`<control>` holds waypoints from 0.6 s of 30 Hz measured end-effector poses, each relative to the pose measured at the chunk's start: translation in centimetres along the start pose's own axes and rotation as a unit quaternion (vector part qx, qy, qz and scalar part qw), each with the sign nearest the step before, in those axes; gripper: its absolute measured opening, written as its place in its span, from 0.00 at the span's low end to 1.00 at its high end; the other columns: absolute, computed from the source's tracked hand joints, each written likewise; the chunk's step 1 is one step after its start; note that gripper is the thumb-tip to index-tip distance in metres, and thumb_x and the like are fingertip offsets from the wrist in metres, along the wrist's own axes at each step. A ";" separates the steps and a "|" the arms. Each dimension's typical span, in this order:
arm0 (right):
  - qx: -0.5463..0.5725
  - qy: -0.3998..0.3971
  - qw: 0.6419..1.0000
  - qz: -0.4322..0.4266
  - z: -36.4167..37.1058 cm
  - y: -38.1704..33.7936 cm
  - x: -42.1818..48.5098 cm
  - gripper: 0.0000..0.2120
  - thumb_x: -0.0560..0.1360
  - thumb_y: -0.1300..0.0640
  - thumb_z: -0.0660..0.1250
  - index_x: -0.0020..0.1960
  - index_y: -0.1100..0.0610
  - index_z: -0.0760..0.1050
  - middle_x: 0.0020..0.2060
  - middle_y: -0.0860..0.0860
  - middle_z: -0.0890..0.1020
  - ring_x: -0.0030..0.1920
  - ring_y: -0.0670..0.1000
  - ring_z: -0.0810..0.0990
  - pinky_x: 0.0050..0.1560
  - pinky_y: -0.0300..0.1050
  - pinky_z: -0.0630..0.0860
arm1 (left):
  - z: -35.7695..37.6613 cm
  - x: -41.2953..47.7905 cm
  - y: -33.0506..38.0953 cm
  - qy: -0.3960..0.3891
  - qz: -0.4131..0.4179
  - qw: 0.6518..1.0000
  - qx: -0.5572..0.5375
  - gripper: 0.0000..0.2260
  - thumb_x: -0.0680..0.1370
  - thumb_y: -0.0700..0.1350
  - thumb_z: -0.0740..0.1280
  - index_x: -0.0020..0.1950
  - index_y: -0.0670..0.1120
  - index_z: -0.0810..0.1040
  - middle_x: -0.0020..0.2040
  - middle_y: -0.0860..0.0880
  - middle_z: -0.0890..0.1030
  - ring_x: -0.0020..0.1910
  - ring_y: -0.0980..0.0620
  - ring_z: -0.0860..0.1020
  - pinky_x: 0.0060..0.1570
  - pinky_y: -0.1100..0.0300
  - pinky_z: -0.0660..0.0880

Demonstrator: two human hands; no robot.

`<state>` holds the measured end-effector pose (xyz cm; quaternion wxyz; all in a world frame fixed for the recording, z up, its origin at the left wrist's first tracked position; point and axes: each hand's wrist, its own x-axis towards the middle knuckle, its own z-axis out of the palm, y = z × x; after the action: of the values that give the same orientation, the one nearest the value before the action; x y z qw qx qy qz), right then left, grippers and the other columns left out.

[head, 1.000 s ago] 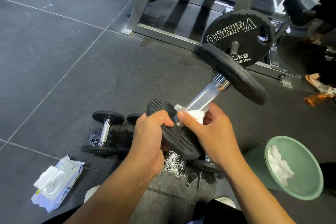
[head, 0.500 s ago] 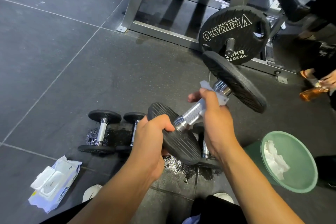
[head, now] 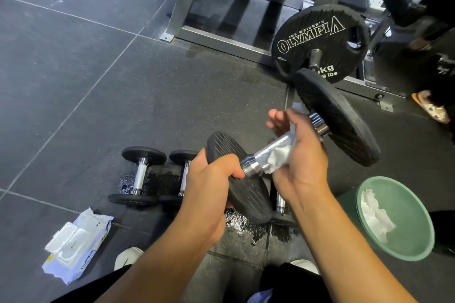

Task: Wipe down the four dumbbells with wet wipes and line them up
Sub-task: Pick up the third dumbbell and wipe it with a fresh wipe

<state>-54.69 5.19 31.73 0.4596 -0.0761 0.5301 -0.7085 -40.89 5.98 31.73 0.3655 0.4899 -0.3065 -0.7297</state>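
Right hand [head: 300, 155]: wrapping round the knurled chrome handle with a wet wipe [head: 280, 156] trapped between palm and metal; gripping this way is, I judge, letting the wipe reach all round the bar; a few fingertips are sticking out straight beyond it.
Left hand [head: 209, 179]: clamping the rim of the near black head, fingers curling over its edge; it is serving as the anchor, so the weight is not turning or dropping under the rubbing.
Raised dumbbell [head: 337, 118]: being held off the floor, tilting up and away from the near head to the far one; lifting it is exposing the whole handle.
Floor dumbbells: two, [head: 139, 174] and [head: 183, 174], are lying side by side left of the hands; a third dumbbell [head: 279, 200] is peeking out beneath the raised one, mostly hidden.
Wet patch [head: 243, 224]: glistening on the rubber floor under the hands.
Wipes pack [head: 76, 241]: lying at lower left, near the left arm.
Green bin [head: 406, 236]: standing by the right arm, crumpled wipes [head: 376, 216] lying inside; probably placed there for quick discarding.
Stage: handle-cleaning is looking underway; lining up is not yet finished.
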 end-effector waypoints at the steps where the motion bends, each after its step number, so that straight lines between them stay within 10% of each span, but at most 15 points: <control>1: -0.006 -0.007 1.000 -0.003 -0.1 0.3 -0.1 0.07 0.79 0.60 0.67 0.44 0.57 0.83 0.47 0.55 0.88 0.50 0.51 0.84 0.60 0.50 0.77 | 0.0 0.0 0.0 0.004 0.000 1.000 -0.003 0.08 0.65 0.35 0.66 0.37 0.47 0.73 0.33 0.50 0.76 0.35 0.49 0.73 0.38 0.55 0.70; 10: -0.216 -0.095 0.960 0.148 0.1 2.7 -1.9 0.18 0.76 0.48 0.74 0.55 0.63 0.84 0.45 0.59 0.87 0.43 0.56 0.86 0.51 0.58 0.83 | -0.8 0.8 0.1 0.033 -0.023 0.999 -0.035 0.14 0.60 0.39 0.66 0.44 0.46 0.77 0.39 0.44 0.76 0.41 0.44 0.75 0.45 0.46 0.72; 18: -0.004 -0.069 0.994 0.089 0.1 -0.6 0.8 0.10 0.74 0.50 0.72 0.49 0.55 0.79 0.45 0.52 0.87 0.54 0.53 0.86 0.56 0.45 0.75 | -0.5 0.7 -0.6 0.048 -0.046 0.997 -0.036 0.16 0.58 0.39 0.67 0.45 0.45 0.74 0.40 0.44 0.74 0.42 0.44 0.72 0.45 0.44 0.69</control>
<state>-55.48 4.58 31.98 0.5565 -0.0789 0.5042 -0.6557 -40.71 5.69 30.71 0.3631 0.5244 -0.2393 -0.7321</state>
